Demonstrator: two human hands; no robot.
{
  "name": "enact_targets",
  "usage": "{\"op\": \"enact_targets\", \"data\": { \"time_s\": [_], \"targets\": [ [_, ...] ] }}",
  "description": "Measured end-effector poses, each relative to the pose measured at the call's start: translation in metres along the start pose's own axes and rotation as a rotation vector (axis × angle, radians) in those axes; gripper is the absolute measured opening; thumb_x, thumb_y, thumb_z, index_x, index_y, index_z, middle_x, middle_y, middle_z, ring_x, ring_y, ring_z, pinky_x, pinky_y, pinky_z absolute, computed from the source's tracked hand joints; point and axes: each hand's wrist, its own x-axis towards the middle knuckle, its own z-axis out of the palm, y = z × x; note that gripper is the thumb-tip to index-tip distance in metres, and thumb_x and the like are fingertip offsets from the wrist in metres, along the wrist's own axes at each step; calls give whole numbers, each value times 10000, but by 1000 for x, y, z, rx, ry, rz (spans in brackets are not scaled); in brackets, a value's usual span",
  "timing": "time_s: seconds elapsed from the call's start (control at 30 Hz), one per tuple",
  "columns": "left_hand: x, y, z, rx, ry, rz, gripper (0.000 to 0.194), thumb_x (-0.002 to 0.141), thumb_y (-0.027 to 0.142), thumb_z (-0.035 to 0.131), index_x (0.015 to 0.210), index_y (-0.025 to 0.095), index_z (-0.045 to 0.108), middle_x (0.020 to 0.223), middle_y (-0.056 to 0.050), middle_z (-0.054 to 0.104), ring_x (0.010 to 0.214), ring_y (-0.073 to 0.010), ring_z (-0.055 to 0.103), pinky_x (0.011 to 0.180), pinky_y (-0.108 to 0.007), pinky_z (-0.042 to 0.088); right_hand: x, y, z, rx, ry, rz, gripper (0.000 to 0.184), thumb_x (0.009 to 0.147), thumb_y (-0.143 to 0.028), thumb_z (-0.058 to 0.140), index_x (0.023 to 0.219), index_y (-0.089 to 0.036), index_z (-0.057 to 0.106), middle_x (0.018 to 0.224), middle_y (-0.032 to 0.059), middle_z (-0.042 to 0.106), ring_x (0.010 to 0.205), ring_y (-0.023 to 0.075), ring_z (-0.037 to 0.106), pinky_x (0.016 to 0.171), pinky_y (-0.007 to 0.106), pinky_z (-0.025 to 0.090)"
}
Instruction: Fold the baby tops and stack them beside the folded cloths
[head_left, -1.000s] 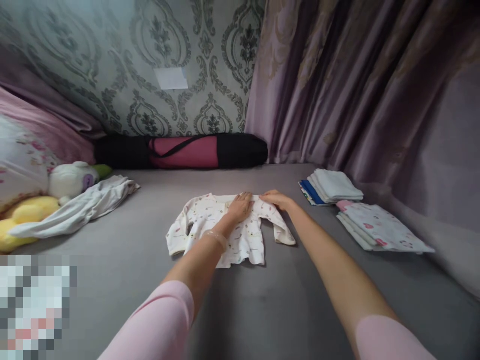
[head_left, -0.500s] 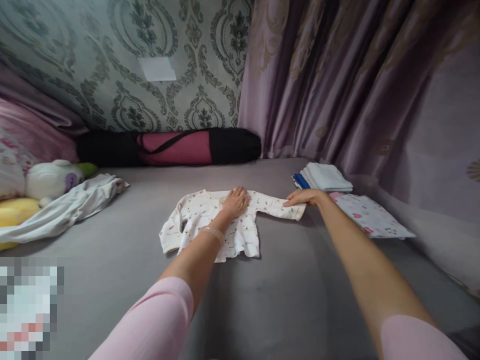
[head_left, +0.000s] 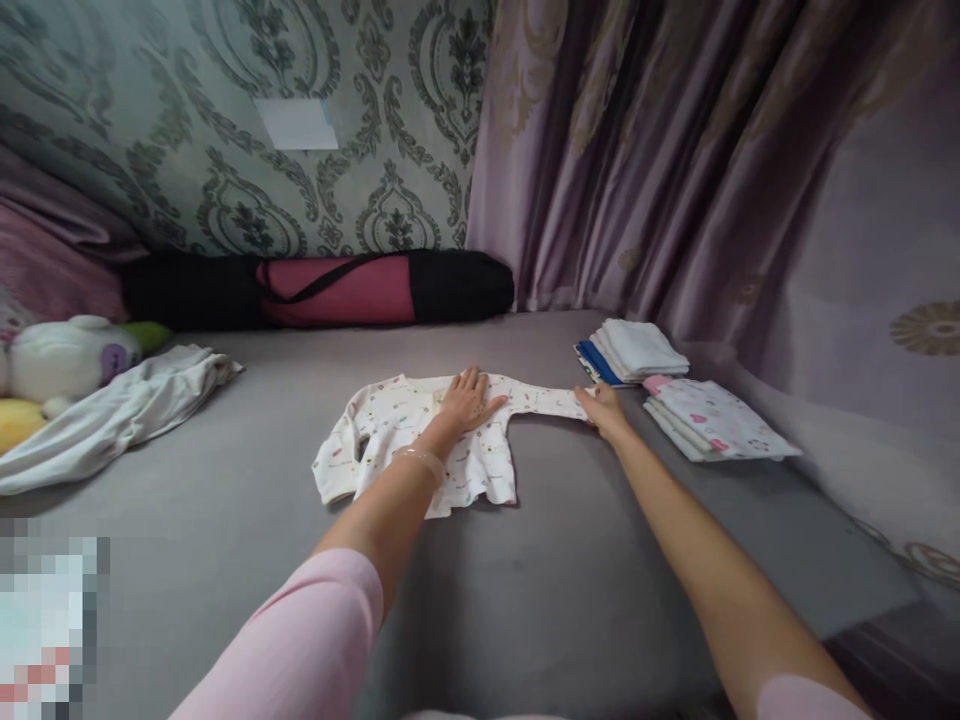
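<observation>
A small white baby shirt (head_left: 390,415) with a scattered print lies spread on the grey bed sheet (head_left: 555,560). My left hand (head_left: 466,400) rests flat on its upper chest, fingers apart. At the cuff of the sleeve on the right, my right hand (head_left: 604,408) grips the fabric between thumb and fingers, and that sleeve is drawn out straight sideways. The sleeve on the left (head_left: 337,465) bends down beside the body of the shirt.
Folded white and blue cloths (head_left: 641,345) and a folded pink-printed cloth (head_left: 724,415) lie at right. A long black and maroon bag (head_left: 337,290) runs along the wall. On the left are a crumpled pale cloth (head_left: 142,405) and a plush toy (head_left: 64,355).
My right hand has closed round the sleeve's cuff, and the sleeve now looks narrower and straighter. The left hand stays on the chest with its thumb spread wider. The view has shifted slightly.
</observation>
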Motion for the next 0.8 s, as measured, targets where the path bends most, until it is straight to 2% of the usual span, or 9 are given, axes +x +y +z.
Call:
{"op": "enact_targets", "data": {
  "time_s": [0.07, 0.13, 0.23, 0.37, 0.5, 0.57, 0.63, 0.7, 0.8],
  "targets": [
    [0, 0, 1, 6, -12, -6, 842, 900, 699, 180, 1440, 77, 357, 1539, -200, 291, 1431, -318, 242, 1158, -438, 175, -7, 3, -1, -330, 89, -121, 251, 902, -323, 543, 1078, -145, 563, 917, 111, 681, 913, 245, 658, 792, 350, 497],
    [1, 0, 2, 13, -12, -12, 868, 889, 716, 175, 1443, 73, 354, 1543, -202, 280, 1437, -319, 229, 1159, -437, 167, -16, 6, -3, -589, 105, -189, 317, 950, -323, 455, 1181, -118, 524, 1003, 173, 674, 1004, 294, 642, 857, 416, 469],
    [2, -1, 4, 16, -13, -16, 915, 866, 747, 163, 1451, 66, 342, 1546, -208, 270, 1440, -325, 217, 1160, -438, 156, -25, 6, -1, -763, 82, -184, 369, 987, -285, 331, 1248, -73, 481, 1043, 241, 656, 1022, 329, 639, 865, 468, 453],
    [2, -2, 3, 0, -32, -9, 989, 815, 809, 181, 1461, 74, 326, 1549, -205, 264, 1444, -331, 203, 1158, -443, 149, -24, 6, 4, -832, 90, -163, 399, 982, -240, 276, 1250, -43, 496, 1093, 278, 630, 1021, 330, 638, 836, 453, 466],
    [1, -1, 2, -9, -28, -13, 1003, 791, 826, 235, 1460, 84, 329, 1547, -199, 275, 1440, -337, 210, 1157, -449, 148, -13, 7, -1, -881, 73, -174, 381, 954, -212, 332, 1201, -17, 547, 1107, 274, 625, 1006, 329, 636, 813, 430, 472],
    [1, 0, 1, -9, -24, -14, 1009, 793, 820, 257, 1459, 67, 328, 1545, -209, 272, 1438, -343, 212, 1158, -457, 147, -11, 2, -3, -902, 95, -206, 362, 928, -167, 374, 1191, -6, 562, 1151, 283, 600, 1074, 342, 600, 862, 439, 447],
    [1, 1, 1, -7, -22, -10, 1012, 796, 814, 270, 1459, 51, 327, 1545, -218, 266, 1438, -343, 210, 1160, -460, 146, -14, -9, 3, -909, 135, -291, 351, 911, -134, 395, 1187, -21, 580, 1207, 285, 571, 1170, 351, 535, 936, 453, 397],
    [1, 2, 1, 0, -21, -10, 995, 805, 798, 282, 1459, 49, 327, 1547, -219, 260, 1441, -335, 209, 1162, -459, 150, -23, -24, 21, -868, 121, -451, 365, 929, -143, 367, 1207, -54, 585, 1252, 258, 563, 1237, 332, 480, 1005, 447, 341],
    [1, 1, 1, 28, -34, -15, 876, 861, 688, 327, 1467, 56, 313, 1553, -209, 251, 1446, -315, 208, 1164, -454, 162, -44, -47, 63, -712, -73, -717, 470, 980, -223, 245, 1345, -67, 495, 1415, 183, 481, 1349, 253, 375, 1102, 375, 254]
  ]
}}
